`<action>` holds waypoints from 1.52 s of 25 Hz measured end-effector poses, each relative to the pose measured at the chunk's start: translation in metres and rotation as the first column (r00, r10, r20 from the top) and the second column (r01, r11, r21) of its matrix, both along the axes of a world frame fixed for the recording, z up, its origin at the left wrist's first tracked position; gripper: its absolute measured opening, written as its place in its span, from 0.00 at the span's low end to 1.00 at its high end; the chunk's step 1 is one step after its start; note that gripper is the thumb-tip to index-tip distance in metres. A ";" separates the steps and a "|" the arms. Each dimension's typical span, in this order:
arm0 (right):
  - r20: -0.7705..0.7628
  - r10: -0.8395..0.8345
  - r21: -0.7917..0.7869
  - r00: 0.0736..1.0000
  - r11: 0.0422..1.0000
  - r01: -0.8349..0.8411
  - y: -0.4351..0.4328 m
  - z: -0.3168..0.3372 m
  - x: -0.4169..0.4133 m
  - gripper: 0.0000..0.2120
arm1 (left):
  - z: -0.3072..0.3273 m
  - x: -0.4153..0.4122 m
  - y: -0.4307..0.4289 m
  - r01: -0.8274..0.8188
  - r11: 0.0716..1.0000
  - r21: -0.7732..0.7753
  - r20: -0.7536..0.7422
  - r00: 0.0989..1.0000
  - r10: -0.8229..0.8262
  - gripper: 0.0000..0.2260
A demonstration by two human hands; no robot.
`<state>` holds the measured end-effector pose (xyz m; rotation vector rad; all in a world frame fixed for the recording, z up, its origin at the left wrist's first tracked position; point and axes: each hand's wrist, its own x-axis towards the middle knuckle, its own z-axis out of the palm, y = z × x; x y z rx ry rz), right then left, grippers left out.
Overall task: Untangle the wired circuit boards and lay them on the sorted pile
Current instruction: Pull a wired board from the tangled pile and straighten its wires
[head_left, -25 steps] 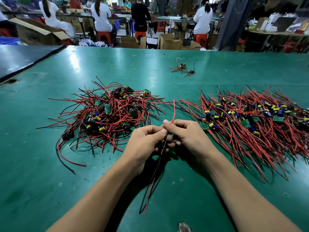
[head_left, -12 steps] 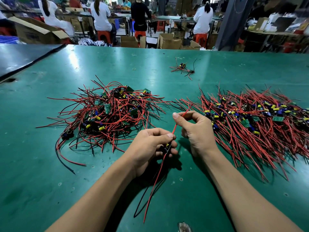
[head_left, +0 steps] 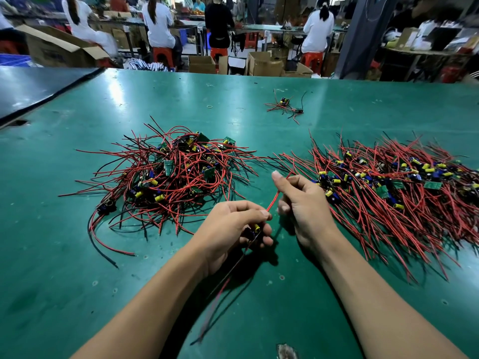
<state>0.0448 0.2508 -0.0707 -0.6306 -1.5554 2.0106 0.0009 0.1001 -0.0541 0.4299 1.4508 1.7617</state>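
A tangled heap of small green circuit boards with red and black wires lies left of centre on the green table. The sorted pile, its wires combed roughly parallel, spreads at the right. My left hand grips one small circuit board with yellow and blue parts; its red and black wires trail down toward me. My right hand pinches a red wire of that board between thumb and fingers, stretched from the left hand up to the right.
A small stray bundle of boards and wires lies farther back on the table. A dark second table adjoins at the far left. Beyond the far edge stand cardboard boxes, red stools and seated people.
My right hand has slid up along the red wire, away from my left hand and toward the sorted pile, pulling it straight. The trailing wires below my left hand have swung.
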 end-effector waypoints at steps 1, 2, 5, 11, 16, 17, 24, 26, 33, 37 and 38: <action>0.013 0.066 -0.068 0.998 0.996 -0.065 -0.001 0.001 0.000 0.17 | 0.000 0.001 0.000 -0.012 1.000 0.002 0.006 1.000 0.012 0.06; 0.019 0.128 -0.106 0.992 0.987 -0.125 0.000 0.003 0.001 0.17 | 0.000 0.001 0.000 -0.023 1.000 0.003 0.003 1.000 0.023 0.05; 0.048 0.326 -0.096 0.944 0.943 -0.320 -0.001 0.004 0.006 0.14 | 0.000 0.003 0.002 -0.056 0.998 0.018 -0.006 0.998 0.056 0.04; 0.016 0.211 0.056 0.977 0.976 -0.211 0.006 0.000 0.007 0.15 | 0.000 0.001 0.000 -0.036 0.999 0.025 0.009 0.999 0.035 0.03; -0.025 -0.049 0.377 0.998 0.925 0.055 0.021 0.001 0.007 0.18 | 0.000 -0.001 -0.002 -0.001 0.998 0.058 0.032 1.000 -0.001 0.03; -0.019 -0.099 0.427 0.995 0.899 0.097 0.023 0.001 0.007 0.18 | 0.000 -0.001 -0.002 0.003 0.998 0.057 0.025 1.000 -0.005 0.03; 0.050 -0.121 0.133 0.991 0.985 0.114 0.016 0.006 0.001 0.24 | -0.001 -0.003 -0.001 -0.014 0.999 0.030 -0.053 0.998 0.016 0.03; 0.098 -0.067 -0.069 0.993 0.995 0.074 0.015 0.013 0.003 0.24 | -0.002 -0.003 -0.001 -0.012 1.000 0.014 -0.093 0.996 0.014 0.04; 0.096 0.126 -0.339 0.987 0.937 -0.086 0.019 0.027 0.016 0.33 | 0.000 -0.001 0.003 -0.121 0.993 0.004 -0.034 0.992 0.121 0.10; 0.143 0.091 -0.225 0.986 0.973 -0.057 0.016 0.024 0.014 0.34 | 0.006 -0.009 0.004 -0.142 0.988 0.054 0.208 0.970 0.128 0.26; 0.139 0.088 -0.211 0.986 0.976 -0.057 0.015 0.023 0.013 0.33 | 0.007 -0.012 0.003 -0.135 0.988 0.081 0.242 0.964 0.112 0.28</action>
